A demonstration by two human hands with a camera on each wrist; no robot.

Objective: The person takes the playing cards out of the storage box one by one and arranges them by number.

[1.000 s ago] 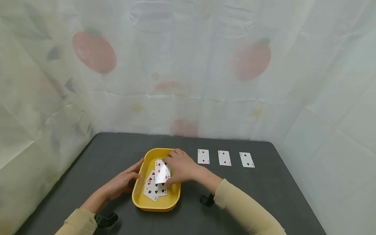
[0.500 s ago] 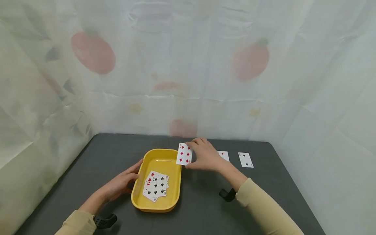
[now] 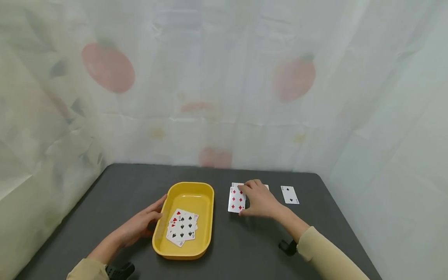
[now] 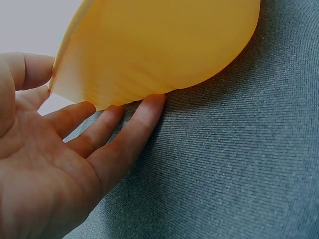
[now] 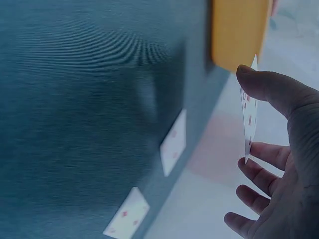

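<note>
dark grey table (image 3: 245, 249), cloth-textured up close. on it sits a yellow tray (image 3: 206, 194), left of the right hand's grip and touching the left hand's fingers. just beyond the grip lie two face-up cards, mostly hidden in the head view; a spade card (image 3: 289, 195) lies flat further right, well apart.

I see a makeshift recording booth: a dark grey table (image 3: 245, 241) boxed in by thin white sheets (image 3: 224, 97) printed with faded fruit.
</note>
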